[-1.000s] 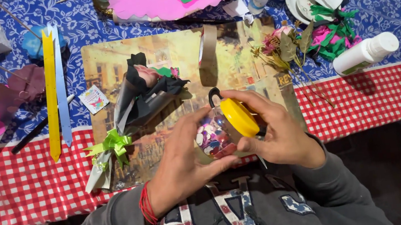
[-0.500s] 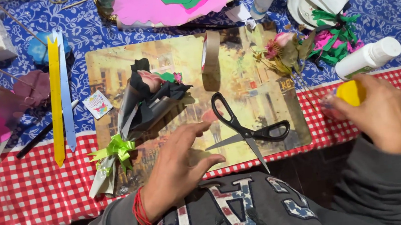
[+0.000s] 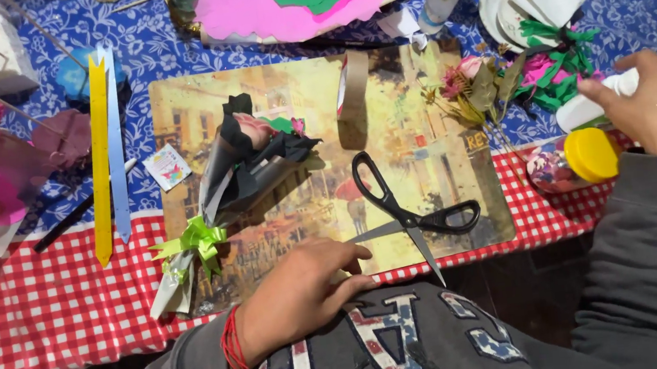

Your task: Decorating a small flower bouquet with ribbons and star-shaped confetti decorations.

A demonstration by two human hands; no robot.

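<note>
Presently, from my remote station, I log the right hand (image 3: 653,106) at the far right of the table, fingers curled over a white bottle (image 3: 584,110) lying on its side at the seam between the blue floral cloth (image 3: 165,50) and the red checked cloth (image 3: 45,299); I read this as a closing grasp on the bottle, though the palm covers its near end and I cannot confirm how firmly it is held. Just beside and below the bottle sits a small jar with a yellow lid (image 3: 589,155), apart from the hand. The left hand (image 3: 300,295) rests flat and loosely spread at the near edge of the printed mat (image 3: 422,141), holding nothing, its fingertips close to the black-handled scissors (image 3: 410,212), which lie open on the mat. My judgement on the step: the bottle should be taken around its body rather than its tip, lifted clear of the jar so the jar is not tipped, and kept away from the green and pink paper scraps (image 3: 549,60) beside it. Limits of view: the bottle's cap end is hidden under the fingers, the jar's contents are too blurred to name, and the wrapped bouquet with green bow (image 3: 231,195) is only partly legible under its dark wrapping.
</note>
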